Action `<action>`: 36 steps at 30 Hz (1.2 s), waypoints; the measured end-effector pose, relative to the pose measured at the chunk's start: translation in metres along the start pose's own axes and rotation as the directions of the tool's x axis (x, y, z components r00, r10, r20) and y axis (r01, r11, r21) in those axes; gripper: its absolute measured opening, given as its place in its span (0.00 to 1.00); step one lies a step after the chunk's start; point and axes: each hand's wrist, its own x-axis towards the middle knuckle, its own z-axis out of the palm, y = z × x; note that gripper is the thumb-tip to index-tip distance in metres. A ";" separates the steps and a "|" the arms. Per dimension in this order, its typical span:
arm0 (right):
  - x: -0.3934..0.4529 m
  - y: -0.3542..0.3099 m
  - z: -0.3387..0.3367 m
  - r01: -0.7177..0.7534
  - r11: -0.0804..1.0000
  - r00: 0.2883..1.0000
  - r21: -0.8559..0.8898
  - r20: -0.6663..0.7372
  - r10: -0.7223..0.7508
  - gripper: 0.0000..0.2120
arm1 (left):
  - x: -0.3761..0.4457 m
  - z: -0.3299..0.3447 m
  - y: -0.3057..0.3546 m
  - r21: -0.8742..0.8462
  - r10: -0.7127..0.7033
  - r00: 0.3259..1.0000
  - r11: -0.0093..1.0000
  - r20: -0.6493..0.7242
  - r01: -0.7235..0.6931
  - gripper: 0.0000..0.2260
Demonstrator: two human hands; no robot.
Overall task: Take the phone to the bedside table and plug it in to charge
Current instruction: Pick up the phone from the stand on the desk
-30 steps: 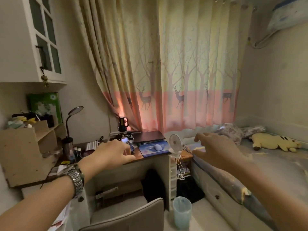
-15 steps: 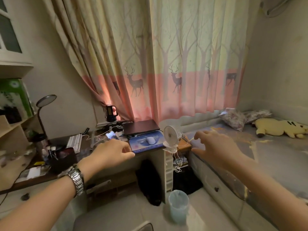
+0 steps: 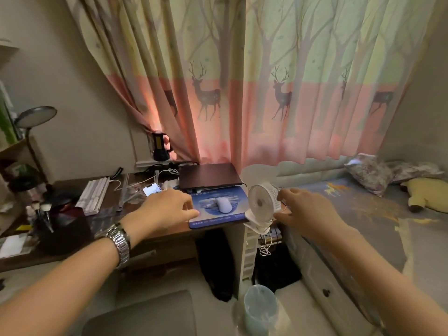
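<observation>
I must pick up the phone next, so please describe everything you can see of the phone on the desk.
The slim rectangular phone with a lit screen lies flat and face up on the dark wooden desk, turned at an angle. It sits between the white keyboard and the closed dark laptop, among white cables; whether one is plugged in cannot be told. The left hand hides its near end; contact is unclear. Screen content is too small to read.
</observation>
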 end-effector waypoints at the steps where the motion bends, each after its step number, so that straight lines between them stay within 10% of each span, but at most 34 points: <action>1: 0.012 0.003 0.008 0.016 1.000 1.000 0.000 0.005 -0.016 0.18 | 0.011 0.004 -0.002 0.002 -0.005 1.000 1.000 0.007 0.005 0.15; 14: 0.172 0.028 0.140 0.326 0.931 0.938 0.162 0.070 -0.340 0.17 | 0.116 0.089 -0.011 0.013 -0.308 0.945 0.951 0.113 0.309 0.16; 22: 0.240 -0.033 0.188 0.463 0.816 0.853 0.345 0.075 -0.516 0.18 | 0.089 0.101 -0.054 -0.004 -0.611 0.780 0.787 0.134 0.617 0.14; 36: 0.309 -0.214 0.305 0.185 0.751 0.868 0.633 0.254 -0.427 0.36 | 0.124 0.152 -0.215 -0.152 -0.701 0.696 0.680 0.153 0.718 0.15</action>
